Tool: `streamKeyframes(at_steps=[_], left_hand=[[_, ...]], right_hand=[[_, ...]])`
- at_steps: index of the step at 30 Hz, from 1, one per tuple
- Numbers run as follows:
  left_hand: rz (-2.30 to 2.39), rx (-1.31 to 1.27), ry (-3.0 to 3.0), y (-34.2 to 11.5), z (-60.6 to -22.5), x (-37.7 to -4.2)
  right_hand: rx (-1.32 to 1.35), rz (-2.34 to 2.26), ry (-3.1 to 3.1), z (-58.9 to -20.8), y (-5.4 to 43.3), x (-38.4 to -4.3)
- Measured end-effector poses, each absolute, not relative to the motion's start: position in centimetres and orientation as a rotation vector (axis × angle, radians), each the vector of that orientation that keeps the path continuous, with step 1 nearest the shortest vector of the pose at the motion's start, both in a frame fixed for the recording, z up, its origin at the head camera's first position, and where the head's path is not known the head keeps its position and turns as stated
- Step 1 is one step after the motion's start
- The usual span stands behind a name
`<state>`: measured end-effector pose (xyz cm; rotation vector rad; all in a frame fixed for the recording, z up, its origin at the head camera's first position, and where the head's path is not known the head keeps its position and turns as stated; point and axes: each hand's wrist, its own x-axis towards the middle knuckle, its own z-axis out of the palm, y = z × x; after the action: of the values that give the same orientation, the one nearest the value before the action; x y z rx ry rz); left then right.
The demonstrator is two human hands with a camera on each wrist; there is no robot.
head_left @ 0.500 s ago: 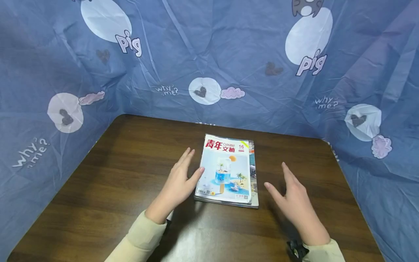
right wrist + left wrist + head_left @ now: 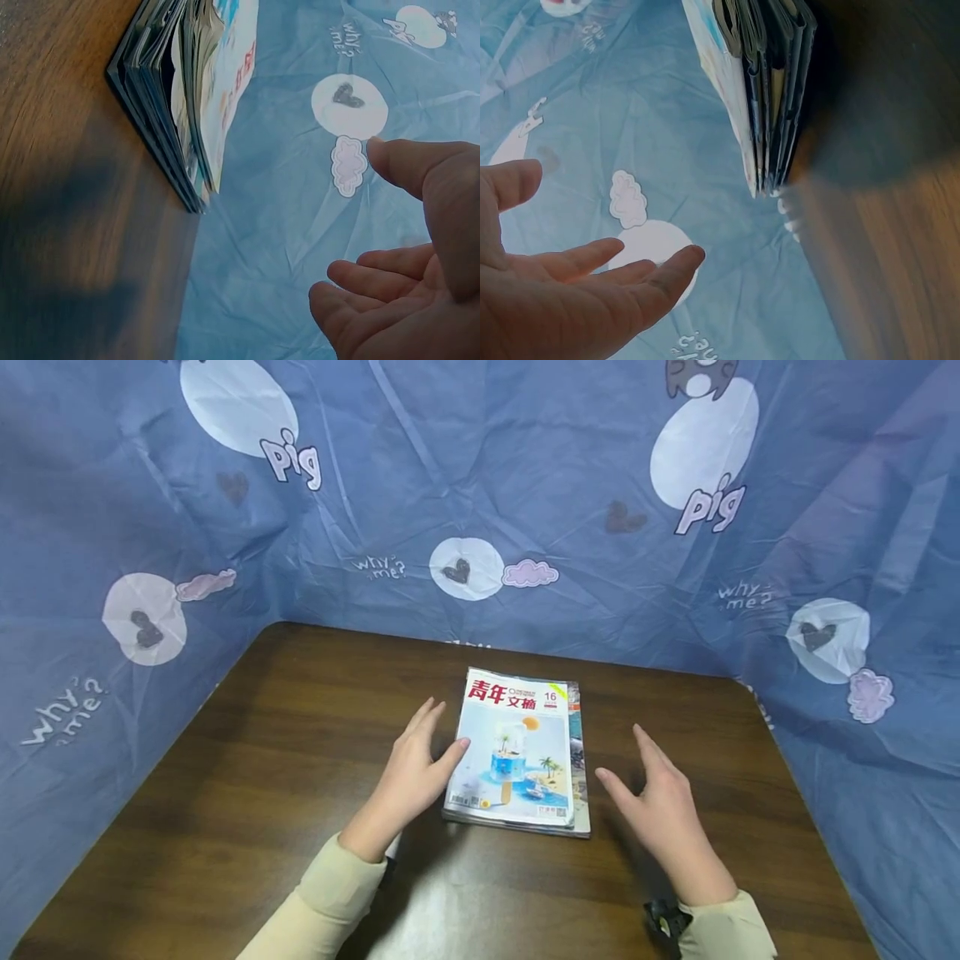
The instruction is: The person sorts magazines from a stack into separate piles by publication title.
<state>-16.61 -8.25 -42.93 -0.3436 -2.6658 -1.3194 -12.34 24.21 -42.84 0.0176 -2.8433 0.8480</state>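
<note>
A stack of magazines (image 2: pixel 517 760) lies on the brown wooden table, its top cover white with red characters and an ice-pop picture. The lower magazines stick out a little on the right side. My left hand (image 2: pixel 408 777) hovers at the stack's left side, fingers extended, the thumb tip over the cover's left edge in the head view. To the right of the stack my right hand (image 2: pixel 663 810) is held in the air with fingers spread, apart from it. Both wrist views show the page edges of the stack (image 2: pixel 769 97) away from the fingers. Neither hand holds anything.
The wooden table (image 2: pixel 285 760) extends around the stack on all sides. A blue printed cloth (image 2: pixel 480 485) hangs behind the table and along its left and right sides. Each wrist carries a dark strap (image 2: pixel 667 917), plainest on the right.
My right hand has moved slightly left, closer to the magazines. The left hand has barely shifted, and the stack stays in place on the table.
</note>
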Motion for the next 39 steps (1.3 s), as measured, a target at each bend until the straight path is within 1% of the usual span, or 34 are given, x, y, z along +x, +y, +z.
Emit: streamKeyframes(at_steps=[8,17,28,39], left_hand=[[-1.354,-0.293,-2.642,-8.1,-43.3,-17.2],[-1.403,-0.240,-2.675,-8.1,-44.0,-18.0],[-1.310,-0.197,-2.722,-7.6,-44.7,-19.4],[-1.304,-0.146,-2.793,-7.0,-45.6,-21.0]], right_hand=[[0.001,0.912,-2.826,-43.5,23.2,-13.5],[-0.084,1.067,-2.844,-44.1,22.2,-14.6],[-0.084,1.306,-2.815,-44.8,21.6,-16.0],[-0.206,1.371,-2.839,-45.8,21.1,-18.0]])
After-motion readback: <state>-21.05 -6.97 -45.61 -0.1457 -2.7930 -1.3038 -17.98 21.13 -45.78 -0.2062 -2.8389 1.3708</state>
